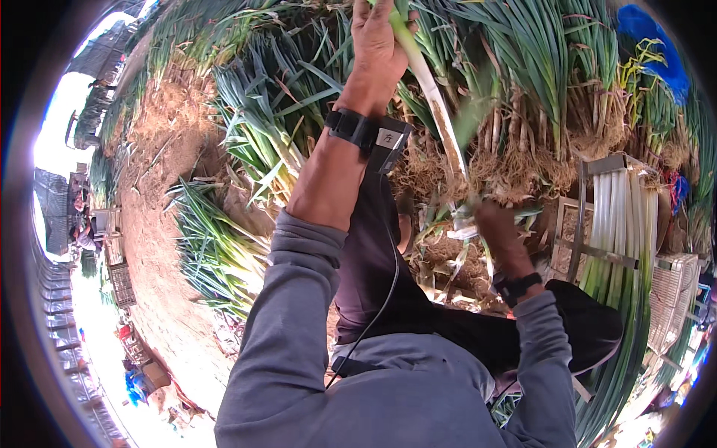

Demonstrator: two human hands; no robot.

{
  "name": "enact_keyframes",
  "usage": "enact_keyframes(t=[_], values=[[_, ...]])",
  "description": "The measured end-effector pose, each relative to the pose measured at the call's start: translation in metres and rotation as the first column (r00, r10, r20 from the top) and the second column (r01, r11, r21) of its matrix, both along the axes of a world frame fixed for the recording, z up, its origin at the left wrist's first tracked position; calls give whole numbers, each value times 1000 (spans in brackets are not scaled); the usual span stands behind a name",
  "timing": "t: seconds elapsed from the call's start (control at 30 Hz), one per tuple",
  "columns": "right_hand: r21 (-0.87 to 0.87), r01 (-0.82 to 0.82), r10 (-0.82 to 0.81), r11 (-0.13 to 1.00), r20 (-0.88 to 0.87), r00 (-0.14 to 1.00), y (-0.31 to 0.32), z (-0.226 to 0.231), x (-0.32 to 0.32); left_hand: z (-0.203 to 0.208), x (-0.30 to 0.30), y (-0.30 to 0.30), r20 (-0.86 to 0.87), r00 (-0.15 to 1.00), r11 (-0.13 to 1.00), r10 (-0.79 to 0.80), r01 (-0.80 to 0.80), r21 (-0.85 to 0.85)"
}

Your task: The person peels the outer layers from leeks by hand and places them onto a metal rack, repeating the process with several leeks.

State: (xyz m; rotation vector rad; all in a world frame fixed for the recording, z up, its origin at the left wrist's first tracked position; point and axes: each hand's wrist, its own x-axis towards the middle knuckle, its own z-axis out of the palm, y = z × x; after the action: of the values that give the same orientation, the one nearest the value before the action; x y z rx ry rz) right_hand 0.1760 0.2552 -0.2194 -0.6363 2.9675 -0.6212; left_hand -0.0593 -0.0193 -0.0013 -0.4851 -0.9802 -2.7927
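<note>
My left hand is closed round the green upper part of a long leek at the top of the view. The stalk slants down to the right, pale along its length, with brown soil on its lower part. Near its root end is my right hand, smeared by motion, its fingers not clear. A blurred green streak hangs beside the stalk. Below the root end, peeled leaf scraps lie on the soil between my legs.
Unpeeled leeks with hairy roots are piled ahead. Loose leek bunches lie at the left on bare soil. At the right, cleaned leeks rest in a metal frame, beside a plastic crate. A blue sheet shows at the far right.
</note>
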Motion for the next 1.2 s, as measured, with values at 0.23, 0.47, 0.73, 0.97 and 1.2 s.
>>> enact_keyframes(t=[0.23, 0.47, 0.73, 0.97, 1.2], values=[[-295, 256, -149, 921, 339, 929, -5, 38, -28, 8, 8, -7, 12, 983, 976, 182, -179, -128], [-720, 2, -40, 694, -36, 999, -83, 178, -130, 14, 13, 31, 11, 986, 985, 164, -164, -53], [-654, 30, -31, 756, 10, 999, -80, 180, -131, 3, 6, 35, -67, 971, 969, 230, -235, -82], [-865, 262, 105, 428, 336, 936, -59, 189, -89, 0, -5, 18, 7, 947, 942, 320, -318, -112], [-720, 191, 43, 667, 294, 955, -15, 122, -60, 4, -8, 1, -24, 912, 896, 410, -408, -177]])
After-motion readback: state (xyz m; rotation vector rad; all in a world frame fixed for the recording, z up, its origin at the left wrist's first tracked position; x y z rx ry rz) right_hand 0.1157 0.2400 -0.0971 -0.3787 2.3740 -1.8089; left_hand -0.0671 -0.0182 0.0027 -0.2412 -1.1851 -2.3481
